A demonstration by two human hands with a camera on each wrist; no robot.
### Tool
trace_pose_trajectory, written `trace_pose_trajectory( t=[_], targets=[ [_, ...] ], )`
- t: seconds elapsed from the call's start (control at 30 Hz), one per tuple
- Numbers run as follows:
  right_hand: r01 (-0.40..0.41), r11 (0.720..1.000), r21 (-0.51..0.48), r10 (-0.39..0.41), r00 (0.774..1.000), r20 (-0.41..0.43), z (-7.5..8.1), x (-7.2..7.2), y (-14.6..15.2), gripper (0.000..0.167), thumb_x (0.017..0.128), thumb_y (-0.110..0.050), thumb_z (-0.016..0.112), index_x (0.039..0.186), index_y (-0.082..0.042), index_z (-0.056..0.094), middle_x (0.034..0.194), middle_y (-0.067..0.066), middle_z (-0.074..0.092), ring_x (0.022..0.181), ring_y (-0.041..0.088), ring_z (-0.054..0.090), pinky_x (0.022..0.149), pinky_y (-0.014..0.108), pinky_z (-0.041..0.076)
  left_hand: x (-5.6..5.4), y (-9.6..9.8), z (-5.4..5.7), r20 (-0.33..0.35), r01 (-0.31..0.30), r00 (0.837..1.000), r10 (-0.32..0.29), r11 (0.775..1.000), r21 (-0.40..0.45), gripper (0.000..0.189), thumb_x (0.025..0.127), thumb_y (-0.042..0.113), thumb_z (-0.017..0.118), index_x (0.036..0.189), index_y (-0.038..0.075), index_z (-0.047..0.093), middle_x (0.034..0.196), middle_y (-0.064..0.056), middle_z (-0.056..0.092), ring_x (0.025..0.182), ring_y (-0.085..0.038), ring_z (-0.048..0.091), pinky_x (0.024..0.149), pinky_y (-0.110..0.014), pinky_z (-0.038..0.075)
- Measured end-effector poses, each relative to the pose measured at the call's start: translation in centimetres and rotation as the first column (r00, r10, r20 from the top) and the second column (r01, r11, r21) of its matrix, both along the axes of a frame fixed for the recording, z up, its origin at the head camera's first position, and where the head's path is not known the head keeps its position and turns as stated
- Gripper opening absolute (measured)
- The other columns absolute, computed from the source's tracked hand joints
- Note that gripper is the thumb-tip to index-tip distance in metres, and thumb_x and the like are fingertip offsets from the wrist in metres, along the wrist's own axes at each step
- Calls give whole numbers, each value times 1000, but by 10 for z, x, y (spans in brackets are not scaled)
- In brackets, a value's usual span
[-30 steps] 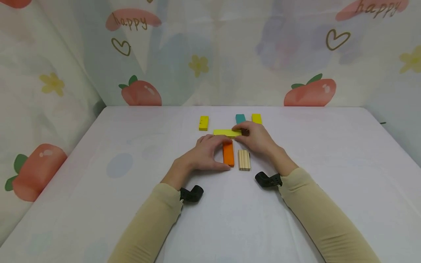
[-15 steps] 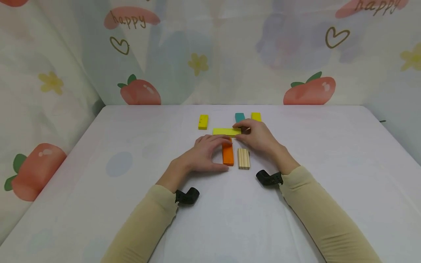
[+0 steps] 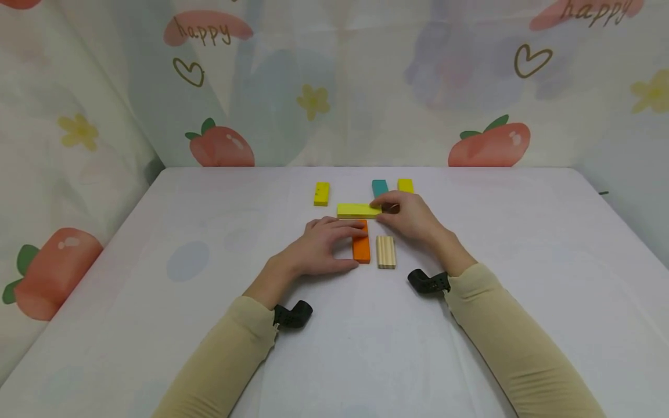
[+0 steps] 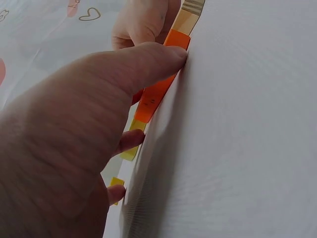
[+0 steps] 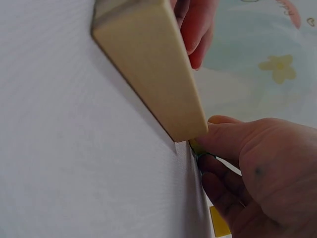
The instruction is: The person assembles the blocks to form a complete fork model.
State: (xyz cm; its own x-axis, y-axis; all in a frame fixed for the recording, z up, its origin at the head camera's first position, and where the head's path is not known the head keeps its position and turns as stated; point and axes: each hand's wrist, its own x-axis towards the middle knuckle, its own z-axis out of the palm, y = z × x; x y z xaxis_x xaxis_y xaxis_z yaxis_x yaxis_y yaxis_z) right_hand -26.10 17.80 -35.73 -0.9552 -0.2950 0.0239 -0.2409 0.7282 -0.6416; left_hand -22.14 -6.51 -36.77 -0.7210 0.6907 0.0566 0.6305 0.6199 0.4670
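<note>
In the head view an orange block [image 3: 362, 251] lies lengthwise on the white table. My left hand [image 3: 320, 248] spans it from the left, its thumb tip at the near corner and its index finger lying across the top. The left wrist view has my left thumb [image 4: 171, 60] overlapping the orange block [image 4: 157, 96]. Beyond it, a yellow-green block [image 3: 355, 211] lies crosswise. My right hand [image 3: 410, 217] pinches that block's right end between thumb and fingers. A plain wooden block [image 3: 386, 253] lies right of the orange one and looms large in the right wrist view.
Farther back on the table [image 3: 502, 244] are a yellow block [image 3: 322, 194] at the left, a teal block [image 3: 380, 187], and another yellow block [image 3: 405, 185] partly behind my right hand. A printed cloth [image 3: 355, 75] hangs along the table's back edge.
My left hand has drawn back slightly to the left, its thumb and index finger farther across toward the orange block's left side. The blocks and my right hand's grip look the same.
</note>
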Motion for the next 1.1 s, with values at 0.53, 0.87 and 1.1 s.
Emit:
trace_pose_trajectory(
  t=[0.53,0.87,1.1],
  targets=[
    [5,1000,22,-5,1000,3,-1,0,-1,31,98,-11,68,129,-8,70,131,13,66,116,30,56,108,48,45,-2,1,0,-35,-22,999,21,998,-53,54,96,39,69,148,26,57,159,10,44,144,-28,37,111,-57,24],
    [11,1000,9,-11,1000,14,-1,0,-1,31,98,-12,69,128,-9,70,130,13,67,115,30,57,108,48,45,-3,2,-1,-30,-22,999,21,998,-64,55,98,39,68,149,27,55,161,11,41,145,-27,36,111,-56,24],
    [3,1000,-3,-2,1000,14,-1,0,-1,31,98,-11,69,128,-8,70,129,13,67,114,30,56,107,48,45,-2,2,-1,-29,-24,999,23,998,-64,55,98,39,68,150,26,55,161,10,41,145,-27,35,112,-56,24]
  ],
)
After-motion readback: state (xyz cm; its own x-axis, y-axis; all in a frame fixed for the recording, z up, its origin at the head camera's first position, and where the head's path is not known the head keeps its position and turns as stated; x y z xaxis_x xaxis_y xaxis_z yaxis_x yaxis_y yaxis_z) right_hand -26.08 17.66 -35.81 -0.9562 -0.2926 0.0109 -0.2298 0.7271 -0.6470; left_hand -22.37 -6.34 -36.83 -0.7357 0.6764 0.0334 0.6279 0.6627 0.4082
